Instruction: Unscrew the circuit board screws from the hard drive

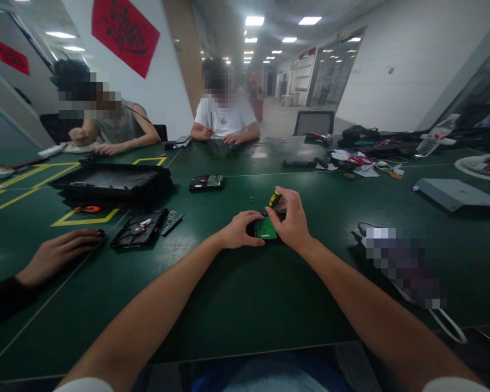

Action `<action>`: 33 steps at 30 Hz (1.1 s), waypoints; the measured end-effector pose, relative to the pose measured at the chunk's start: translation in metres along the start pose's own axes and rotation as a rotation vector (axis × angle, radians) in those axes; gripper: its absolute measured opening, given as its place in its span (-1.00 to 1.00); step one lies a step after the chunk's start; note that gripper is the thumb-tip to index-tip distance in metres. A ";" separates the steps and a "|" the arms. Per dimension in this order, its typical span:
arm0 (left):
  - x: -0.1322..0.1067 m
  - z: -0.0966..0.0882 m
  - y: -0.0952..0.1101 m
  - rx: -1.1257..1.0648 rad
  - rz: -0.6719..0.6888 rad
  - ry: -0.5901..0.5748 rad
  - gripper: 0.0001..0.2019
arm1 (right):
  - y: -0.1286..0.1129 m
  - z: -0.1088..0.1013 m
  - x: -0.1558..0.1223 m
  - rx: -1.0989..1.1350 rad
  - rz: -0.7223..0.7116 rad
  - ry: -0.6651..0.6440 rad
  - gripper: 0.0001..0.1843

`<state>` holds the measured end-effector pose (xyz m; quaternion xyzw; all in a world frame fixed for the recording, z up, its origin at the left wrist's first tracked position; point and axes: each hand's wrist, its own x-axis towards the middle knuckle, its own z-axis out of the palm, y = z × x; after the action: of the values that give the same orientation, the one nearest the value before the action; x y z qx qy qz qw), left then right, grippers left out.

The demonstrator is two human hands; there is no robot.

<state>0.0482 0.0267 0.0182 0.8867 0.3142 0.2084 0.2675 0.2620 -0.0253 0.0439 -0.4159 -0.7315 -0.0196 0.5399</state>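
On the green table in front of me lies a hard drive (267, 228) with its green circuit board facing up. My left hand (242, 228) grips its left edge, thumb at the near side and fingers at the far side. My right hand (289, 218) is closed around a short screwdriver (275, 198) with a yellow and black handle, held over the drive's right half. The screwdriver's tip is hidden behind my fingers, so I cannot tell whether it touches a screw. A few tiny bits, perhaps screws, lie just beyond the drive.
Another hard drive (206, 183) lies farther off. Left are an opened black fan-like unit (140, 228), a loose circuit board (172, 222), black trays (114, 182) and a neighbour's hand (63, 253). Right are a blurred-out device (404, 267) and a grey case (459, 195). Two people sit opposite.
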 end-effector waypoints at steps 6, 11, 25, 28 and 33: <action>0.000 0.001 -0.003 0.008 -0.003 -0.002 -0.15 | -0.002 0.000 0.001 0.029 -0.003 -0.027 -0.31; 0.001 0.002 -0.005 0.006 0.008 -0.003 -0.14 | -0.002 -0.001 0.001 -0.004 -0.015 -0.004 -0.32; 0.000 0.001 -0.003 -0.004 0.006 0.005 -0.14 | -0.001 -0.001 0.000 0.002 -0.019 -0.033 -0.26; 0.001 0.001 -0.002 -0.001 0.004 0.004 -0.16 | 0.000 0.000 0.000 0.007 -0.011 -0.037 -0.26; 0.000 0.002 -0.003 -0.002 0.014 0.009 -0.16 | 0.002 0.001 -0.001 0.002 -0.006 0.000 -0.27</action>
<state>0.0481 0.0281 0.0149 0.8877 0.3090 0.2145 0.2656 0.2627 -0.0239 0.0421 -0.4132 -0.7328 -0.0206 0.5403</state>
